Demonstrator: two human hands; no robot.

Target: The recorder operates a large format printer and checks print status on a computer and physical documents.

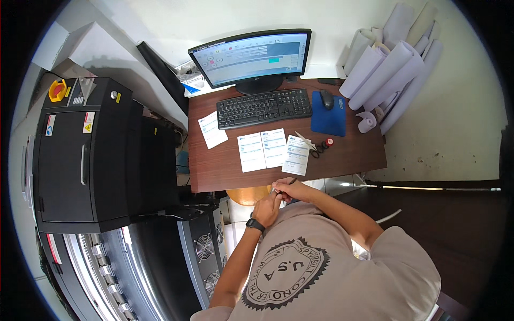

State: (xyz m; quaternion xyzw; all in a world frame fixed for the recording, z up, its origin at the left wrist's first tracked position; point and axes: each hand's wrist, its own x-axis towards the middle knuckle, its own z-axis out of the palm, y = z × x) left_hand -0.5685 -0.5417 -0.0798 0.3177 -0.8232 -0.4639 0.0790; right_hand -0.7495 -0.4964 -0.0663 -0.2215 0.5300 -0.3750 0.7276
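In front of the desk's near edge, both my hands are together at my waist. My right hand (293, 189) is closed around a thin dark pen (293, 181), whose end sticks out above the fingers. My left hand (267, 207), with a black watch (255, 224) on its wrist, meets the right one with bent fingers; what lies in them is too small to make out. On the desk just beyond are an open pair of printed forms (262, 150), a single form (296, 155), scissors (310, 145) and a small red-topped round thing (329, 142).
The brown desk (348, 158) holds a monitor (251, 58), a black keyboard (264, 108), a mouse (326, 99) on a blue pad (329, 122) and another form (213, 130). Paper rolls (388, 72) lean at right. A large black machine (69, 166) stands at left.
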